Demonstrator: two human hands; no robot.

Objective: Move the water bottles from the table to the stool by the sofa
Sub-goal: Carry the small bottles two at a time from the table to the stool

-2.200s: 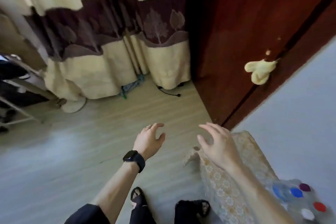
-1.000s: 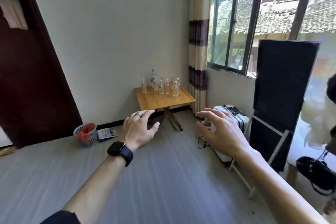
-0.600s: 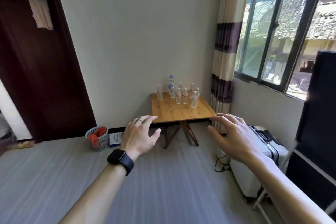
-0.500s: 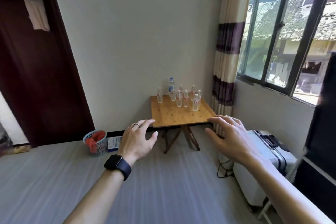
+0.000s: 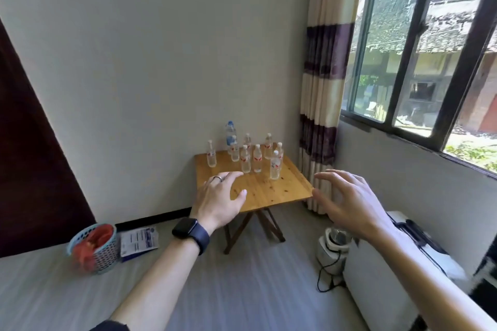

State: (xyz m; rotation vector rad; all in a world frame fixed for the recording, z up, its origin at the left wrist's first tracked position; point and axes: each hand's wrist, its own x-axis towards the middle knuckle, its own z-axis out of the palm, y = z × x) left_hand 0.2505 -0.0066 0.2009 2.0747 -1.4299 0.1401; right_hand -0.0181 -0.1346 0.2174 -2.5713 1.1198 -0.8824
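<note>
A small square wooden folding bench (image 5: 269, 188) stands in the room's corner, against the pale wall and just beside a cream-and-purple striped curtain (image 5: 322, 83); on its far half stands a cluster of small clear plastic water bottles (image 5: 257, 160) with white caps, all upright; behind them, close to the wall, is a taller blue-capped bottle (image 5: 230, 131).

The left hand (image 5: 217, 201) hangs in the air before the bench's near left corner, palm down, its fingers (image 5: 231, 175) straight and loosely spread, holding nothing; a silver ring (image 5: 217, 178) sits on one finger and a black smartwatch (image 5: 191, 231) on the wrist; the right hand (image 5: 349, 204) hovers off the bench's right edge, its fingers likewise spread and relaxed; neither hand touches a bottle.

On the grey floor near a dark red door (image 5: 27, 156) stands a blue plastic mesh basket (image 5: 107, 252) holding something red; a printed blue-and-white packet (image 5: 139, 240) lies just beside it; a white hard-shell suitcase (image 5: 390, 285) lies below the window, with a small white corded appliance (image 5: 332, 248) at its end.
</note>
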